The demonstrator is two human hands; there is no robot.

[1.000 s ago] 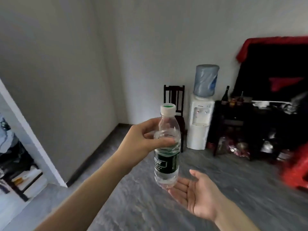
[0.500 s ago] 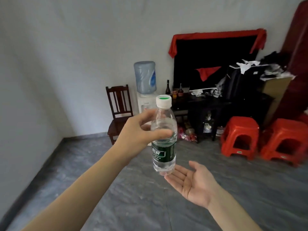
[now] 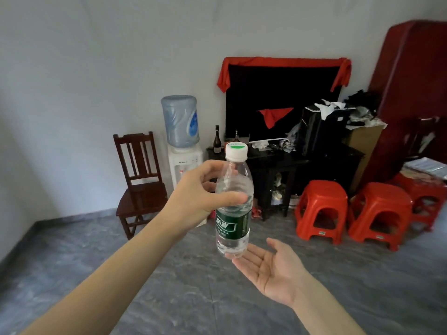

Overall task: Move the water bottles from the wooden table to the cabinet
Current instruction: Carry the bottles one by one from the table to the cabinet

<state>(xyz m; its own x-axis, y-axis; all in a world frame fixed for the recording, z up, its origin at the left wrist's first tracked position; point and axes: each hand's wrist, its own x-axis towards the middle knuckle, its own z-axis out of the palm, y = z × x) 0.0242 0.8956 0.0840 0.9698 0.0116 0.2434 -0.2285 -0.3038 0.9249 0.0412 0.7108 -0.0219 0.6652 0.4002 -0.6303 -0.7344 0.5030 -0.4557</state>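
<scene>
A clear plastic water bottle (image 3: 232, 226) with a white cap and a dark green label is held upright in front of me, above the grey floor. My left hand (image 3: 198, 193) grips its upper part, thumb in front and fingers behind. My right hand (image 3: 273, 269) lies palm up with straight fingers just under the bottle's base; its fingertips reach the base. A dark cabinet (image 3: 285, 165) with clutter on top stands against the far wall behind the bottle. No wooden table shows in the head view.
A dark wooden chair (image 3: 139, 182) and a white water dispenser (image 3: 183, 151) stand by the back wall. Red plastic stools (image 3: 321, 209) line up at the right before a cardboard box (image 3: 362, 151). A red wardrobe (image 3: 416, 93) fills the right edge.
The view has swung right: the doorway at the left is gone, and the cabinet, stools and red wardrobe have come in. Both hands and the bottle keep the same pose.
</scene>
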